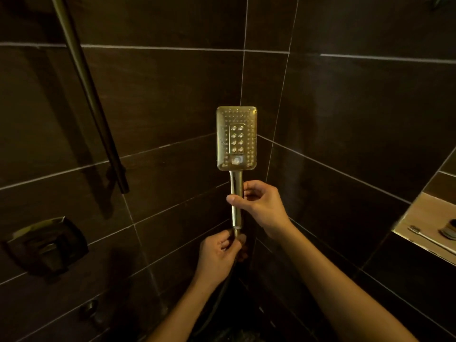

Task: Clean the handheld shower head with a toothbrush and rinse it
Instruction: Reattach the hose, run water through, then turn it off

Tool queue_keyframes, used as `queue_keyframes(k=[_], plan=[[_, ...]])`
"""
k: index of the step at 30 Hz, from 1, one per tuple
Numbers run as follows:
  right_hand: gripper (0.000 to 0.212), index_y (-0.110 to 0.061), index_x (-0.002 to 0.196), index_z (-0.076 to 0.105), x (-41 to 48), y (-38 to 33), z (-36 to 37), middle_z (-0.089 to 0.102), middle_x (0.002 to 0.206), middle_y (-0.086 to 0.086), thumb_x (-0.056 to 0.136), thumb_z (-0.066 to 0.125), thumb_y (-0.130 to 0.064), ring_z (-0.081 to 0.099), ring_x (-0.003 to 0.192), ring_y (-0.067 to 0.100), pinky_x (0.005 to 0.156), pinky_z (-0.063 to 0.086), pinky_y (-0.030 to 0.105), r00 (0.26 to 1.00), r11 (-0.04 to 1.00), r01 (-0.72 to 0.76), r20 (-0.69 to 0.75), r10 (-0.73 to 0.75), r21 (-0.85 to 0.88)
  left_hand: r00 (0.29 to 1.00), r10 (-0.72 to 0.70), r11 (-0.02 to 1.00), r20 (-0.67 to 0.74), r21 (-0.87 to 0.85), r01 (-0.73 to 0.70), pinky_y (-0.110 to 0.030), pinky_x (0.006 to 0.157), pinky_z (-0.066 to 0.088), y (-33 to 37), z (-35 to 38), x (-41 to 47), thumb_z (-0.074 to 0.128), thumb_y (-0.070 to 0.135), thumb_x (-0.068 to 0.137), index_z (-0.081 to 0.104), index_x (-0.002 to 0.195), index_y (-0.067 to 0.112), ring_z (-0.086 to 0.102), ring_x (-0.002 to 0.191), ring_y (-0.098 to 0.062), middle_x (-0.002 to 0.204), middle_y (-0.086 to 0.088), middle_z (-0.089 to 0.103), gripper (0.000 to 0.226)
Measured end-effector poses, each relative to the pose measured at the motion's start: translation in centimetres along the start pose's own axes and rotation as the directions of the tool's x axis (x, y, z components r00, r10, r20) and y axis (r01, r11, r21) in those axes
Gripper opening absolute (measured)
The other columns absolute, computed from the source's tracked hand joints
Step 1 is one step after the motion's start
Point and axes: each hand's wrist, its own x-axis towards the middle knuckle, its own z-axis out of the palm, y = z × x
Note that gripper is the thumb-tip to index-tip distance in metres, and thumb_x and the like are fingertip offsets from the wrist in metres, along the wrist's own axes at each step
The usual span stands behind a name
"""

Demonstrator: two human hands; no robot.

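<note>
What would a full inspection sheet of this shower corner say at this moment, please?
Surface: dark wall tiles with pale grout; niche shelf at right.
Job's things: shower head held upright, nozzles facing the camera; toothbrush lying on the shelf, untouched.
Clutter: a dark object beside the toothbrush, too dim to identify.
Hands: right hand grips the handle; left hand pinches the hose joint below it.
Cables: hose hangs down from the handle.
Surroundings: slide rail and valve plate on the left wall.
</note>
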Motion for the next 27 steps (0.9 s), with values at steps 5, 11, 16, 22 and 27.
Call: queue_keyframes(k=[5, 11, 16, 22, 27], plan=[[0.019, -0.009, 0.111, 0.069, -0.1, -0.7, -0.9, 0.071, 0.102, 0.005, 0.095, 0.071, -0.019, 0.070, 0.099, 0.022, 0.090, 0.056, 0.036, 0.971, 0.998, 0.027, 0.238, -0.039, 0.054, 0.999, 0.016, 1.000, 0.033, 0.018, -0.016, -0.025, 0.065, 0.058, 0.2, -0.5, -0.4, 0.063, 0.008, 0.094, 0.073, 0.099, 0.011, 0.075, 0.074, -0.021, 0.084, -0.011, 0.076, 0.011], [0.017, -0.013, 0.112, 0.069, -1.0, -0.8, 0.1, 0.076, 0.106, 0.011, 0.096, 0.069, -0.015, 0.076, 0.099, 0.023, 0.092, 0.060, 0.049, 0.990, 0.994, 0.101, 0.100, -0.098, -0.029, 0.998, 0.052, 0.996, -0.021, 0.072, -0.051, -0.024, 0.063, 0.058, -0.1, -0.7, -0.4, 0.068, 0.011, 0.092, 0.074, 0.101, 0.021, 0.076, 0.072, -0.018, 0.081, -0.002, 0.078, 0.015], [0.025, -0.008, 0.125, 0.066, -1.4, -0.6, -0.2, 0.073, 0.117, 0.016, 0.103, 0.057, -0.017, 0.072, 0.110, 0.028, 0.098, 0.057, 0.042, 0.985, 0.981, 0.016, 0.166, -0.049, 0.194, 0.998, 0.032, 0.999, 0.058, -0.006, -0.032, -0.034, 0.069, 0.062, -0.1, -1.0, -0.9, 0.064, 0.008, 0.094, 0.074, 0.098, 0.014, 0.075, 0.074, -0.027, 0.083, -0.011, 0.077, 0.012], [0.041, -0.005, 0.133, 0.060, -1.3, -1.2, -0.9, 0.073, 0.115, 0.017, 0.095, 0.064, -0.020, 0.071, 0.112, 0.032, 0.100, 0.057, 0.046, 0.942, 0.887, -0.217, 0.326, 0.081, 0.408, 0.998, 0.044, 0.998, 0.055, -0.036, -0.042, -0.031, 0.067, 0.061, 0.0, -0.8, -1.5, 0.066, 0.008, 0.092, 0.073, 0.097, 0.011, 0.075, 0.073, -0.027, 0.083, -0.016, 0.076, 0.009], [0.028, -0.016, 0.106, 0.075, -1.5, -1.6, 0.0, 0.072, 0.083, -0.003, 0.082, 0.084, -0.029, 0.070, 0.080, 0.009, 0.071, 0.055, 0.023, 0.992, 0.999, 0.018, 0.124, -0.021, 0.031, 1.000, 0.025, 0.998, -0.009, -0.062, -0.026, -0.034, 0.070, 0.061, -0.5, -0.3, -1.9, 0.066, 0.003, 0.091, 0.074, 0.103, 0.008, 0.075, 0.075, -0.026, 0.088, -0.013, 0.078, 0.015]])
